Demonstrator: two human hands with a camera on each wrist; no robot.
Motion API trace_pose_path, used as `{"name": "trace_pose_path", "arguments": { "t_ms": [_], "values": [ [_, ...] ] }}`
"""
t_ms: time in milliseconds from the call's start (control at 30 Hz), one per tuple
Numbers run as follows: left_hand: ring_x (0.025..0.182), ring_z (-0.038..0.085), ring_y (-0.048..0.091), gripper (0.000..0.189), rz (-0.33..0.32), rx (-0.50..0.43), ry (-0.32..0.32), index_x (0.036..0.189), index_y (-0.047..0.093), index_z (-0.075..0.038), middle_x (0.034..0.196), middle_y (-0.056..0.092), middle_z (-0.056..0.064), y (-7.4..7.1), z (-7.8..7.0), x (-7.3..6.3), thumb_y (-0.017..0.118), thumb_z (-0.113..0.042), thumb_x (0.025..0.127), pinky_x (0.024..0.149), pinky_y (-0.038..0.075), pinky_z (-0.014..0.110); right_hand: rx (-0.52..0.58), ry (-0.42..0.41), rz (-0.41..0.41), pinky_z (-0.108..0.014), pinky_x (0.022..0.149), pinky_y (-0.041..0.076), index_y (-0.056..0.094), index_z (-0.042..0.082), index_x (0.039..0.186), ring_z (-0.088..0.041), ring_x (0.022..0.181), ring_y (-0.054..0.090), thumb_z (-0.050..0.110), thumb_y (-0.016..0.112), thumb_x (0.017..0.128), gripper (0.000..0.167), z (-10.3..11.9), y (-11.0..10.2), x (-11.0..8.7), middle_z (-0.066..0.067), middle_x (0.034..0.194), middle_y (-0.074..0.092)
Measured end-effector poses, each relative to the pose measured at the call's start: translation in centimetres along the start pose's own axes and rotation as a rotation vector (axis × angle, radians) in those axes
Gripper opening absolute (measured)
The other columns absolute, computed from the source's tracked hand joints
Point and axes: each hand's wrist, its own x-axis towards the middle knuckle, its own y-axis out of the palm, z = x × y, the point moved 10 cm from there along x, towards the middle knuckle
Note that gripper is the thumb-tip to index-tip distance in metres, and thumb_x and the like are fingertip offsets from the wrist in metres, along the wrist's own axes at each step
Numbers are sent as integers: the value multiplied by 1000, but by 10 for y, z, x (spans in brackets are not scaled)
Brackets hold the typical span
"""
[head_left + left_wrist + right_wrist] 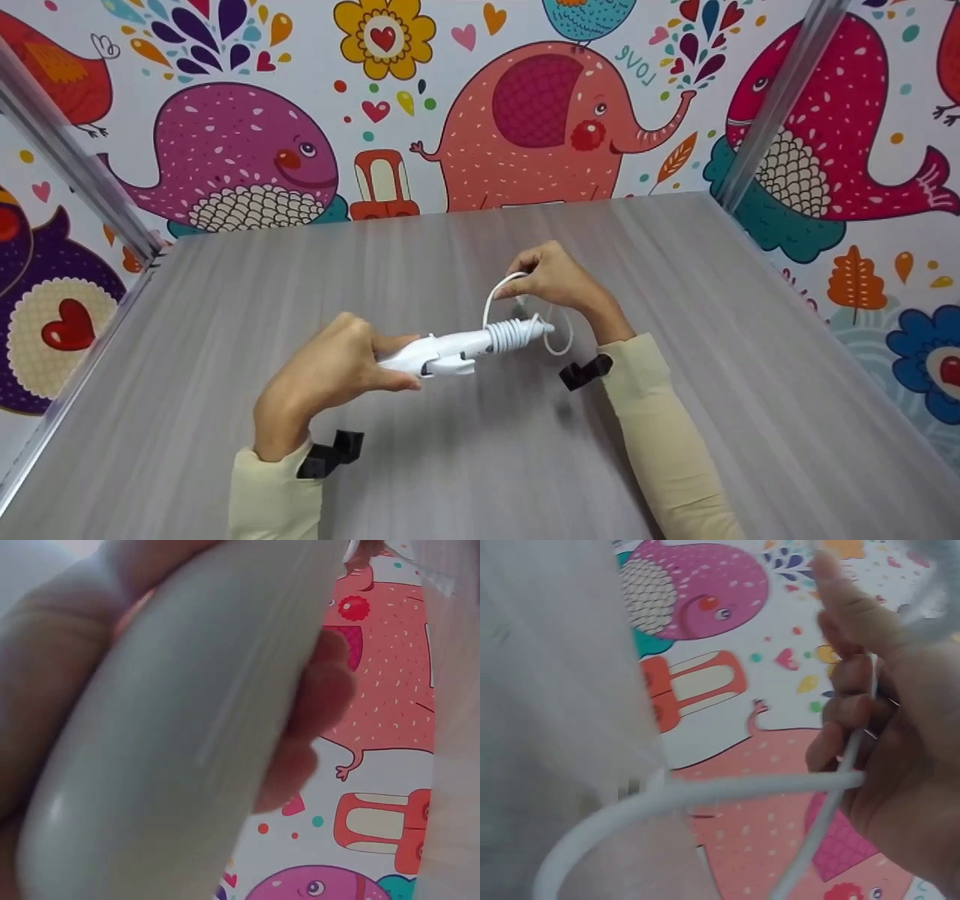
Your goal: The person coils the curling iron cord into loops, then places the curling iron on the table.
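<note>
My left hand (330, 371) grips the wide end of a white corded handheld appliance (452, 346), shaped like a hair curler, above the table. Its smooth rounded body (161, 720) fills much of the left wrist view, with fingertips showing past the far side. Several turns of white power cord (508, 334) wrap the narrow end. Just above and beyond that end, my right hand (559, 277) pinches the cord, and a loose loop hangs by the tip. In the right wrist view, the cord (697, 793) crosses itself by the curled fingers (847, 712).
Below both hands spreads a grey wood-grain table (442, 465). A wall with cartoon prints (285, 150) stands along its back edge and sides, with metal posts (780, 105) at the back corners. Black wrist mounts (330, 454) sit on both sleeves.
</note>
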Motion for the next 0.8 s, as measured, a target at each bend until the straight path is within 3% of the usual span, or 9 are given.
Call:
{"name": "trace_pose_path", "arguments": {
  "t_ms": [267,500,600,800],
  "values": [
    [58,8,47,51,-18,85,0,117,75,-15,107,77,11,9,0,8,90,-33,71,50,38,24,-180,-65,-45,-25,60,47,82,11,83,-14,67,56,26,90,75,19,35,-1,-6,-4,76,73],
    [60,10,49,48,-42,88,-84,113,77,-12,101,78,7,14,18,17,90,-32,72,54,38,27,-271,-179,-107,-23,56,43,82,9,82,-11,62,56,23,90,74,18,58,7,-11,-5,73,74],
    [61,12,50,47,-77,112,-107,113,77,-11,103,78,7,11,20,19,90,-32,72,56,39,28,-285,-205,-120,-23,56,44,83,10,86,-11,62,58,24,89,76,18,65,9,-13,-4,74,74],
    [64,18,55,46,-190,214,-147,111,79,-11,84,75,8,-6,20,15,89,-35,73,58,40,31,-324,-250,-123,-23,58,44,82,13,98,-12,63,56,25,83,83,20,76,12,-17,-3,76,74]
  ]
}}
